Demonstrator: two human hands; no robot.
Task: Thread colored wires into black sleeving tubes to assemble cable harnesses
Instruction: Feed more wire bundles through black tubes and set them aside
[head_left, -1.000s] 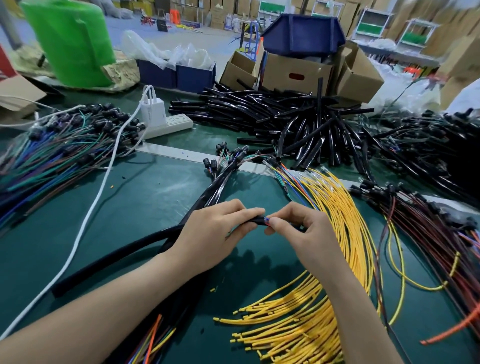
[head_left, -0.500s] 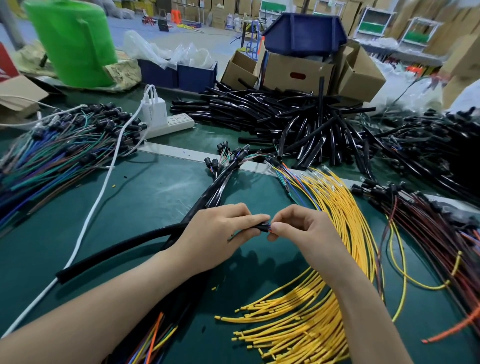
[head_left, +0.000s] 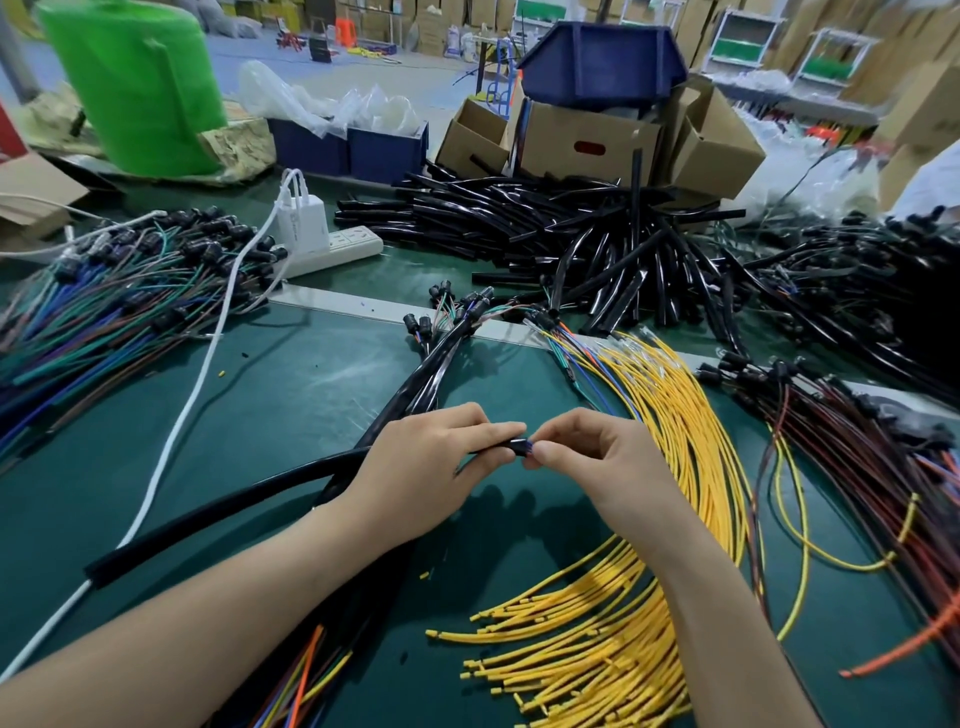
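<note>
Both hands busy, then?

Yes. The left hand (head_left: 431, 467) is curled round the end of a long black tube (head_left: 208, 525), thumb and fingers closed on it.

And the right hand (head_left: 597, 457)?

Fingertips pinched together on a few thin wires (head_left: 528, 446), blue showing, right at the tube's mouth. The two hands almost touch there.

Where does the tube lie?

It runs from the left hand away to the left across the green worktop (head_left: 270, 405), its far end crossing a white cable (head_left: 176, 441).

What's around them?

Yellow wires (head_left: 675, 415) fanned under the right forearm, a pile (head_left: 545, 223) of cut tubes at the back, mixed coloured wires (head_left: 104, 317) far left
</note>
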